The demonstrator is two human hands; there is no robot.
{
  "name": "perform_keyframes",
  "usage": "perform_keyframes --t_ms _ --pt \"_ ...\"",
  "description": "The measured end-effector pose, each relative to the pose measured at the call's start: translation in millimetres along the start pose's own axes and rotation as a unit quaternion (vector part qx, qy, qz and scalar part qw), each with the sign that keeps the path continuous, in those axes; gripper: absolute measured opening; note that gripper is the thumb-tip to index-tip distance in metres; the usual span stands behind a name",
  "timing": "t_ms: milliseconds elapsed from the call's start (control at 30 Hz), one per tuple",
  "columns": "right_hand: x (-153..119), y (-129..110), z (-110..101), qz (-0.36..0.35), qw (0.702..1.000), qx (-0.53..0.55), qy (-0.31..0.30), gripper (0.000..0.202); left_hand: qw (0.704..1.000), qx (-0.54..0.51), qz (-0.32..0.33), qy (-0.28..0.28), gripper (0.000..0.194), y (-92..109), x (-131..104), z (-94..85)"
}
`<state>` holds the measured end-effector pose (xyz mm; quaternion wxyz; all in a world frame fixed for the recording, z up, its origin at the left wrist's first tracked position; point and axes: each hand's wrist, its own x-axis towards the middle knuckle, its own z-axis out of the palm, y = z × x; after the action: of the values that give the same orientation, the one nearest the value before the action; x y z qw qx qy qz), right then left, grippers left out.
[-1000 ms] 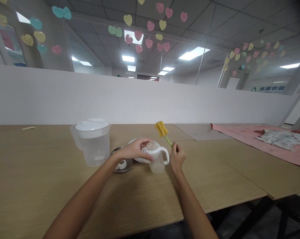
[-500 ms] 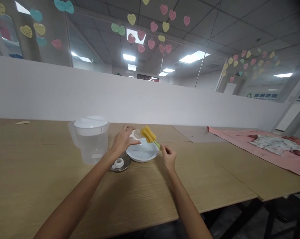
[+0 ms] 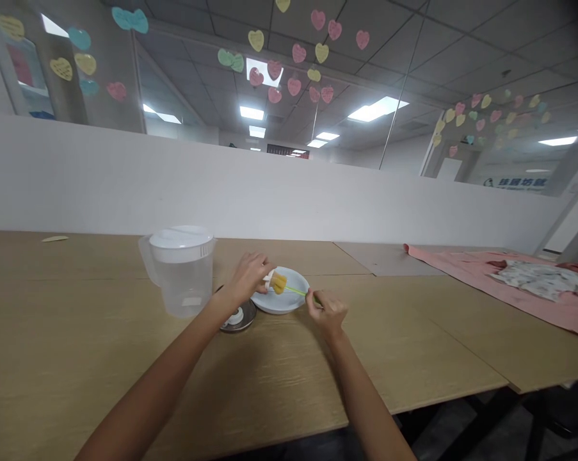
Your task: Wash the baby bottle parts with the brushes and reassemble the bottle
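My left hand [image 3: 251, 276] is closed around a small bottle [image 3: 268, 279], of which mainly the white rim shows; the rest is hidden by the fingers. In my right hand [image 3: 328, 309] is the thin green handle of a sponge brush [image 3: 279, 283]. Its yellow sponge head is at the bottle's mouth, squeezed narrow and seemingly partly inside. Both are held above a white bowl [image 3: 289, 306]. Just left of the bowl, partly behind my left forearm, a round metal dish [image 3: 247, 320] holds a white ring-like part [image 3: 235, 316].
A clear lidded pitcher [image 3: 185, 282] stands left of the bowl. At the right, a baby-like figure [image 3: 533, 278] in patterned clothing lies on a pink cloth [image 3: 461, 275]. A thin flat piece [image 3: 55, 239] rests at the back left, before the white wall [image 3: 289, 198].
The yellow sponge head has gone from beside the bottle's mouth to its opening and is now squeezed. My left hand has turned the bottle's mouth toward the brush.
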<state>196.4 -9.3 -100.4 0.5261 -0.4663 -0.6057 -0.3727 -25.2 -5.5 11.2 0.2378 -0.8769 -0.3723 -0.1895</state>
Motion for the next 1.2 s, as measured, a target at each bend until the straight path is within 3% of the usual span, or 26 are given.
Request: perform_keyframes --t_ms 100,233,467,600,700,767,833,900,1000,1100,1200 --pt "-1.9 -3.3 0.0 0.025 0.999 -0.018 -0.018 0.036 1.0 -0.005 0.013 -0.021 0.038 7.9 3.4 -1.4" --pt "-4.5 -9.0 0.8 0.08 0.993 -0.03 -0.084 0.039 0.999 -0.031 0.023 -0.014 0.045 9.7 3.4 6.0" --pt "-2.6 -15.3 2.1 0.077 0.988 -0.012 -0.131 0.039 0.998 -0.047 0.044 0.003 0.04 15.2 4.2 19.2" --pt "5.2 5.4 1.6 0.197 0.969 -0.071 -0.132 0.039 1.0 0.011 -0.01 0.021 0.042 6.0 2.7 14.5" --pt "8.8 21.9 0.4 0.333 0.924 -0.11 -0.153 0.04 0.997 0.06 -0.032 0.025 0.037 -3.7 -1.3 15.8" --pt "9.0 28.3 0.2 0.402 0.892 -0.109 -0.178 0.043 0.998 0.037 -0.049 0.027 0.038 -9.3 -3.2 20.3" --pt "8.1 30.1 1.8 0.423 0.874 -0.09 -0.222 0.047 0.994 -0.043 -0.097 0.037 0.041 -13.5 -3.2 25.2" --pt "6.3 28.5 5.6 0.419 0.861 -0.073 -0.28 0.048 0.97 -0.163 -0.171 0.062 0.049 -15.4 -1.3 26.6" --pt "2.9 23.3 12.6 0.41 0.844 -0.063 -0.341 0.042 0.898 -0.349 -0.256 0.082 0.064 -10.8 2.7 16.0" --pt "-0.5 18.6 17.7 0.389 0.844 -0.048 -0.366 0.035 0.845 -0.461 -0.266 0.058 0.074 4.8 4.8 -6.7" --pt "-2.6 16.5 19.9 0.366 0.842 -0.034 -0.395 0.032 0.833 -0.502 -0.233 0.009 0.079 25.7 4.3 -26.3"
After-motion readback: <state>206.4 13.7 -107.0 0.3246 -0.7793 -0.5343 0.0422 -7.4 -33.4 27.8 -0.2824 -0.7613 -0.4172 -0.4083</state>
